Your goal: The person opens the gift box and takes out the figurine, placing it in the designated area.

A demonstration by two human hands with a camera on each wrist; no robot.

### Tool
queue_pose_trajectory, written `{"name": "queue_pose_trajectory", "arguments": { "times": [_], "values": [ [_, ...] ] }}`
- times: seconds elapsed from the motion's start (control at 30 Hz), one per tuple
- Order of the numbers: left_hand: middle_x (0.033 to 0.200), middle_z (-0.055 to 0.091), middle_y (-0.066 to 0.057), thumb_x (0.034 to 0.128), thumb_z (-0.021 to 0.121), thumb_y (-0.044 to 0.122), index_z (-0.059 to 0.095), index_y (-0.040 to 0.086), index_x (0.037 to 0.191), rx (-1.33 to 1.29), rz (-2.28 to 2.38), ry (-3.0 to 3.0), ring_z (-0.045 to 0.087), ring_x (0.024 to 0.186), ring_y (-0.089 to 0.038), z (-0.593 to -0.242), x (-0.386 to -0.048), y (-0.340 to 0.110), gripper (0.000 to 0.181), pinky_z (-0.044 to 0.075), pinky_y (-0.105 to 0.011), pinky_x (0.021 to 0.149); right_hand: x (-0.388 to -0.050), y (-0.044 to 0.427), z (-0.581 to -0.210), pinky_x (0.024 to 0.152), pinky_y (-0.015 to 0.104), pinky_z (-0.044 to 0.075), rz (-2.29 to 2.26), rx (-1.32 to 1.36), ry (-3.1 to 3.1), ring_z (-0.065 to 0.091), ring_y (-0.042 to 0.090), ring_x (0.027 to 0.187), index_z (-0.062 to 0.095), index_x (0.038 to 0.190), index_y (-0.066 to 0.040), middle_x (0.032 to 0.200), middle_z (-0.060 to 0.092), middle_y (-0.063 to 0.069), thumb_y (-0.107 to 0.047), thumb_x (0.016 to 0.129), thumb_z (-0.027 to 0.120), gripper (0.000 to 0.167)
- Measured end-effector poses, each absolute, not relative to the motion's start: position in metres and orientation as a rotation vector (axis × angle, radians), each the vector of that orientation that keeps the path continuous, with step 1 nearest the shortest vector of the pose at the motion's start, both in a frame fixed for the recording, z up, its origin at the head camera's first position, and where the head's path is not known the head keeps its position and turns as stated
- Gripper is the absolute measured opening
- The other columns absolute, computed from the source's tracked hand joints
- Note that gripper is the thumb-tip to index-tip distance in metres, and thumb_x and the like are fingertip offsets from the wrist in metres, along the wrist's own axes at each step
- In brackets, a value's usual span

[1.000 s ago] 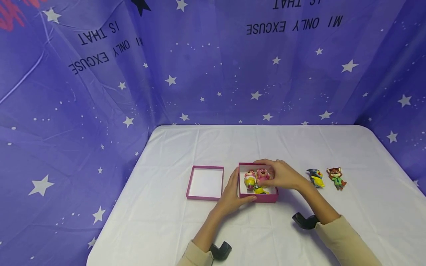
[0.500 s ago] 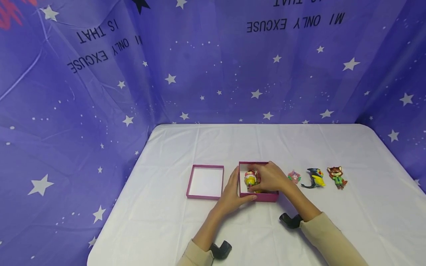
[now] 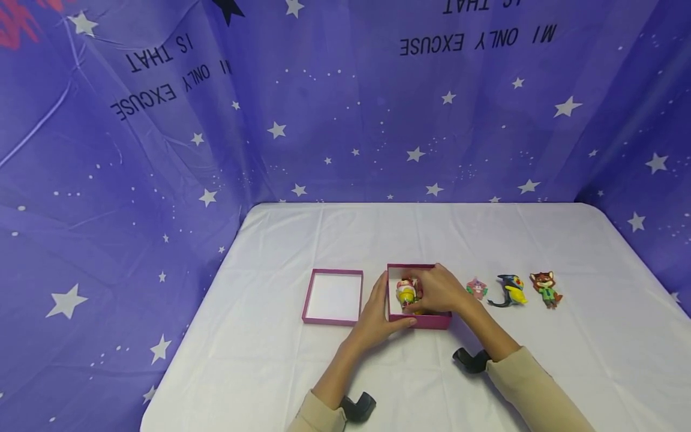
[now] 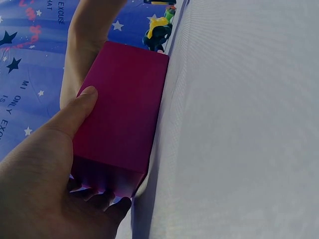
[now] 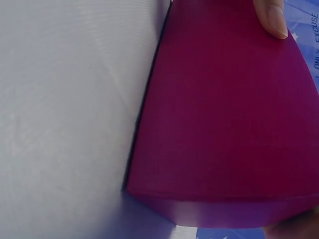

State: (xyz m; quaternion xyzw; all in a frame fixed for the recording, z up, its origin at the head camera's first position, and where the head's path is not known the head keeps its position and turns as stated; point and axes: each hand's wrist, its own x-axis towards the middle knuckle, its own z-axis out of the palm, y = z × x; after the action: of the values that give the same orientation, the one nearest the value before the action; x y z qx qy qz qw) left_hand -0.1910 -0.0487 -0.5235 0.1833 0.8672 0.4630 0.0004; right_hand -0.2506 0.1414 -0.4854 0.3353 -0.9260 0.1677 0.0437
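Observation:
My left hand (image 3: pixel 374 321) grips the magenta box (image 3: pixel 432 322) at its near left corner, thumb on the front wall; the left wrist view shows its other fingers bent along the box's end (image 4: pixel 107 177). My right hand (image 3: pixel 442 289) reaches into the box from the right, fingers and thumb around the toys. A yellow-and-white figure with a reddish top (image 3: pixel 406 292) lies beside its fingertips. The hand covers most of the other contents, and whether it holds one cannot be told. In the right wrist view the box wall (image 5: pixel 224 109) hides the toys.
An upturned magenta lid (image 3: pixel 333 323) lies left of the box on the white table (image 3: pixel 281 372). To the right are a small pink figure (image 3: pixel 477 288), a dark blue-and-yellow figure (image 3: pixel 515 293) and a fox figure (image 3: pixel 546 292). Starry purple cloth (image 3: pixel 351 120) stands behind.
My right hand has shifted left, further over the box, covering the pink bear seen earlier. The small pink figure beside the box now shows, clear of the arm. My left hand has stayed in place.

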Motion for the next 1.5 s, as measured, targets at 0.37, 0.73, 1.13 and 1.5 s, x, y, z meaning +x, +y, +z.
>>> {"name": "queue_pose_trajectory", "arguments": {
  "times": [0.37,0.73,1.13,1.5],
  "values": [
    [0.153,0.01,-0.01,0.0743,0.071,0.051,0.002,0.012,0.149,0.559,1.456,2.71,0.019,0.137,-0.026,-0.524,-0.19,-0.051,0.109,0.026,-0.044,0.106,-0.248,0.14,-0.478,0.046,0.022,0.034,0.811,1.101,-2.814,0.037,0.002,0.046,0.064,0.116,-0.013,0.051,0.043,-0.013,-0.047,0.058,0.084,0.069],
    [0.154,0.01,-0.007,0.0735,0.072,0.05,0.002,0.013,0.149,0.554,1.447,2.727,0.02,0.137,-0.025,-0.523,-0.189,-0.051,0.11,0.025,-0.042,0.107,-0.229,0.161,-0.445,0.049,0.022,0.037,1.014,0.981,-2.805,0.041,0.006,0.054,0.058,0.122,-0.022,0.08,0.063,-0.009,-0.051,0.062,0.081,0.07],
    [0.154,0.01,-0.006,0.0732,0.073,0.048,0.001,0.016,0.15,0.559,1.469,2.717,0.018,0.137,-0.024,-0.524,-0.187,-0.049,0.11,0.025,-0.044,0.107,-0.189,0.221,-0.417,0.043,0.021,0.024,0.952,0.82,-2.737,0.021,0.0,0.047,0.054,0.124,-0.031,0.052,0.023,-0.016,-0.046,0.062,0.083,0.07],
    [0.154,0.011,-0.006,0.0729,0.074,0.048,0.002,0.016,0.15,0.57,1.47,2.726,0.018,0.137,-0.022,-0.521,-0.188,-0.048,0.11,0.025,-0.043,0.107,-0.162,0.261,-0.434,0.041,0.019,0.021,0.895,0.696,-2.88,0.021,-0.001,0.049,0.053,0.123,-0.03,0.057,0.022,-0.015,-0.045,0.059,0.084,0.072]
  ]
}}
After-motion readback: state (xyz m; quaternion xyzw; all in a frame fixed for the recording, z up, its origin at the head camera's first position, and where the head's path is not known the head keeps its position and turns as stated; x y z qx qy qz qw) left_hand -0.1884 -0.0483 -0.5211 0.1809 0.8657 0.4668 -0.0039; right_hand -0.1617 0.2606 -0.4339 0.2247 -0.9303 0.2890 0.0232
